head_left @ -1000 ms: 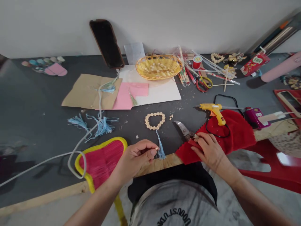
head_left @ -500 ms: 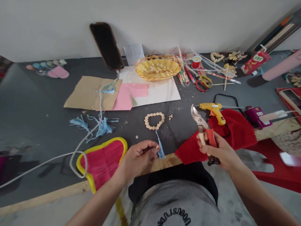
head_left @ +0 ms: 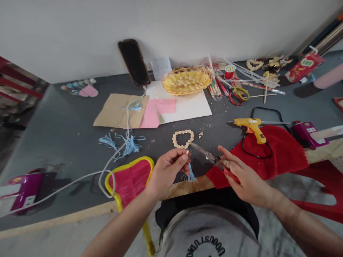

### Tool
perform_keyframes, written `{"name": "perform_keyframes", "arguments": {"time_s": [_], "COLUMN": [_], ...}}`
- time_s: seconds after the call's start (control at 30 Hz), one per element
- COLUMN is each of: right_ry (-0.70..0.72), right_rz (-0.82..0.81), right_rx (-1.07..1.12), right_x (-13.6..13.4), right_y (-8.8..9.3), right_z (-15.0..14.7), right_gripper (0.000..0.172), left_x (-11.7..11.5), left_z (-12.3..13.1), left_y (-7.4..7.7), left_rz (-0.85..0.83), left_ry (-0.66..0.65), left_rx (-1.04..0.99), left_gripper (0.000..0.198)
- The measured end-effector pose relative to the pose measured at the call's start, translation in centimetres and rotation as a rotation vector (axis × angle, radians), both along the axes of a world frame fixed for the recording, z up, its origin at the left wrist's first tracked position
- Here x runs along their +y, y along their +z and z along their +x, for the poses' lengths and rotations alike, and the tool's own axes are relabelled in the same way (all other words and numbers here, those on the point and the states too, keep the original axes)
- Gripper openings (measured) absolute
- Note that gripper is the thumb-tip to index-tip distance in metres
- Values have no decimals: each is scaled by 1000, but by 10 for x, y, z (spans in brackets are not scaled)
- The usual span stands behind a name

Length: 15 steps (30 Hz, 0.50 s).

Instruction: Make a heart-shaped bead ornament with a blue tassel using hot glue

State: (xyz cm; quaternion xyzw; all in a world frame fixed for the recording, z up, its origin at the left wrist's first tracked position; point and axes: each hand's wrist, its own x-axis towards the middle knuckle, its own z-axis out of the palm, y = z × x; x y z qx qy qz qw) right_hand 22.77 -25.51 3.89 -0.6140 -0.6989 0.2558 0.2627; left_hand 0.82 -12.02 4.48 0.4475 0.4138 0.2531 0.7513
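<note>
My left hand point(head_left: 171, 169) pinches a small pale wooden piece point(head_left: 188, 152) between thumb and fingertips. My right hand point(head_left: 242, 175) is wrapped round the handles of pruning shears point(head_left: 207, 154); their blades, slightly blurred, point left toward that piece. Just beyond the left fingertips lies a heart-shaped ring of pale wooden beads point(head_left: 175, 141), and a blue tassel point(head_left: 191, 174) hangs below it, partly behind the fingers. A few tiny pale pieces point(head_left: 200, 135) rest to the right of the ring.
A yellow glue gun point(head_left: 250, 125) lies beside red cloth point(head_left: 284, 150) at right. Behind stand a wicker basket point(head_left: 171, 89) with small pieces, scissors point(head_left: 238, 95) and sticks. Blue tassels point(head_left: 131, 145), a white cable point(head_left: 105, 166) and a pink-and-yellow fan shape point(head_left: 128, 184) lie left.
My right hand has swung the shears leftward and down from upright, bringing the blades near my left fingertips. My left hand still pinches the small piece. The view has shifted left.
</note>
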Motion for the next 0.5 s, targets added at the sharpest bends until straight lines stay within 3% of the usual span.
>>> {"name": "perform_keyframes", "arguments": {"time_s": [0.2,0.5], "right_ry": [26,52], "right_rz": [79,87], "right_rx": [-357,-459], "right_x": [-1,-2], "right_y": [-12,-9], "right_z": [-3,-5], "right_gripper": [42,43], "left_x": [1,5], "left_z": [5,11], "left_y": [-1,-7], "left_rz": [7,11], "left_ry": [67,34], "left_rx": [5,37], "left_gripper": [32,32]}}
